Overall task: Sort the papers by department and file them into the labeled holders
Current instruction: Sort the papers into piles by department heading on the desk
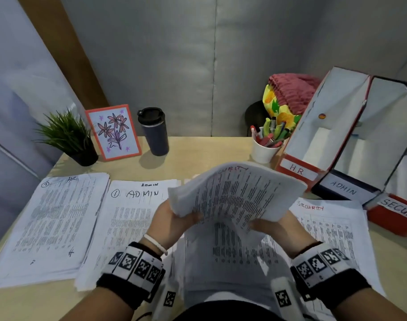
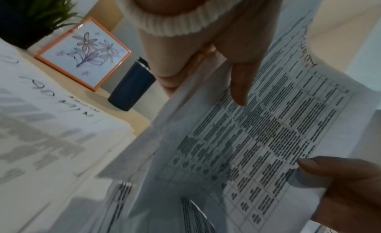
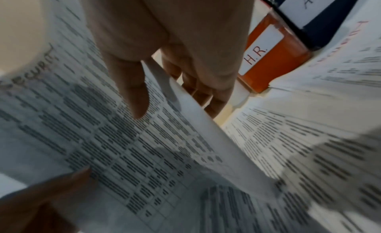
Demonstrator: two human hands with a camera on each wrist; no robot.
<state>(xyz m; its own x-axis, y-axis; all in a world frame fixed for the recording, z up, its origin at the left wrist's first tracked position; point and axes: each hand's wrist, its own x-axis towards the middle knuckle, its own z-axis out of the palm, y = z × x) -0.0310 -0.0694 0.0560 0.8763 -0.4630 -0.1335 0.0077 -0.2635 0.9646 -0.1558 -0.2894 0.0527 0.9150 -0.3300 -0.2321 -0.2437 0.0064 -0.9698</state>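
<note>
The left hand (image 1: pixel 169 220) and right hand (image 1: pixel 275 224) each pinch a side edge of the thin, bent SECURITY sheet (image 1: pixel 234 193), lifted above the bench (image 1: pixel 197 149). Its long axis runs away from the person, red heading at the far end, toward the cardboard H.R. holder (image 1: pixel 297 170).

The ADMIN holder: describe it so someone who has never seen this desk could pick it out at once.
On the right of the desk three file holders lean in a row. The ADMIN holder is the middle one, between the H.R. holder and the SECURITY holder. It alone is dark navy; its neighbours are orange-red.
</note>
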